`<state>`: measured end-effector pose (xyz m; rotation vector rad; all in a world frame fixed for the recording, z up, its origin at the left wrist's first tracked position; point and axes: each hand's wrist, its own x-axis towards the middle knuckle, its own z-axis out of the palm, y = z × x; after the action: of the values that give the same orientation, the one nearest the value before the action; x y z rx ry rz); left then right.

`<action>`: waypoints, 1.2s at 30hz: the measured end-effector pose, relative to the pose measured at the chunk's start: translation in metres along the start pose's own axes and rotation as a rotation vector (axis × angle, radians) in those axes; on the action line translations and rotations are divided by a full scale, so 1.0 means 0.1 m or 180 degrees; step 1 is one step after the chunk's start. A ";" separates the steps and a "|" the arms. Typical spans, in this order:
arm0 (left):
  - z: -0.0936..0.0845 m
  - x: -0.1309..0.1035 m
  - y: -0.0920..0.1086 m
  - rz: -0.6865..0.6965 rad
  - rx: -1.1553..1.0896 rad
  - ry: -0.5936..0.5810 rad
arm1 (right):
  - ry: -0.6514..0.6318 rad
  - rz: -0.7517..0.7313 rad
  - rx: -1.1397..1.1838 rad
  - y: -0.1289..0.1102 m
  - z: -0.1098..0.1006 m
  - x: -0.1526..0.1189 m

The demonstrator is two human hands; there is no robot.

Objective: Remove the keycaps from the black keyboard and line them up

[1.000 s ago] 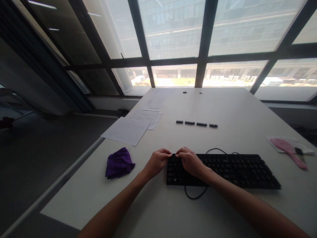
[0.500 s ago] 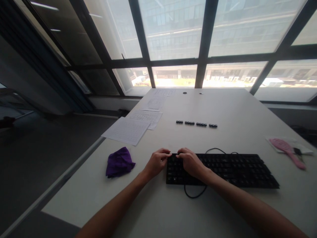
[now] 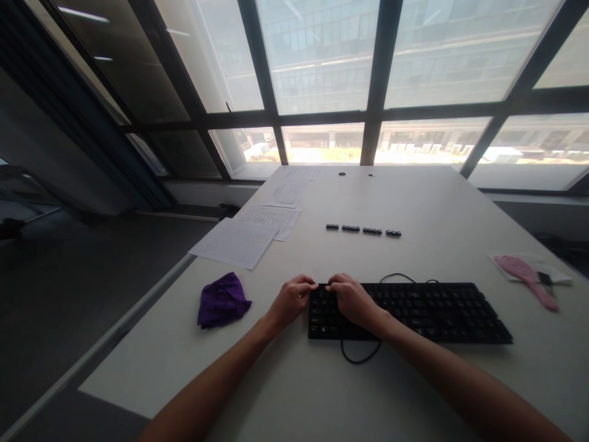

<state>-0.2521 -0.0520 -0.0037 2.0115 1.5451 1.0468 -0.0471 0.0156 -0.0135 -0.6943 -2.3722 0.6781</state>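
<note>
A black keyboard [image 3: 432,313] lies on the white table, its cable looping out behind and in front. My left hand [image 3: 292,297] is at the keyboard's upper left corner, fingers curled together with the tips at the edge; whether they pinch anything is too small to tell. Over the left part of the keys rests my right hand [image 3: 352,299], its fingers bent and closed near the top row, with whatever is under them hidden. Farther back on the table, small black keycaps [image 3: 350,228] stand in a row of several short groups.
A crumpled purple cloth [image 3: 224,301] lies left of my left hand. Written paper sheets [image 3: 237,240] run along the table's left edge. At the right are a pink hairbrush [image 3: 524,277] and a clear bag. Windows rise behind the table.
The view has shifted very slightly, so the keyboard and brush appear a little farther left. Both hands hold nearly the same position at the keyboard's upper left.
</note>
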 end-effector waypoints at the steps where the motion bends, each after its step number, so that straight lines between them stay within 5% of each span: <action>1: 0.00 -0.01 -0.01 0.0050 0.0014 -0.0019 | 0.0003 -0.0008 0.0001 0.00 0.00 0.00; 20: 0.06 -0.10 -0.13 -0.0153 -0.0173 0.0120 | 0.0061 -0.0074 -0.0021 -0.01 0.00 -0.01; 29: 0.06 -0.10 -0.17 0.0304 -0.0040 0.0089 | 0.0029 -0.0156 -0.0064 -0.01 -0.01 -0.01; 36: 0.06 -0.09 -0.11 -0.0074 -0.0198 0.0169 | 0.0033 -0.0179 -0.0064 -0.02 -0.01 -0.02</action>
<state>-0.2562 -0.0557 -0.0180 1.9346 1.5394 1.1336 -0.0455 0.0136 -0.0123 -0.6355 -2.3827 0.6261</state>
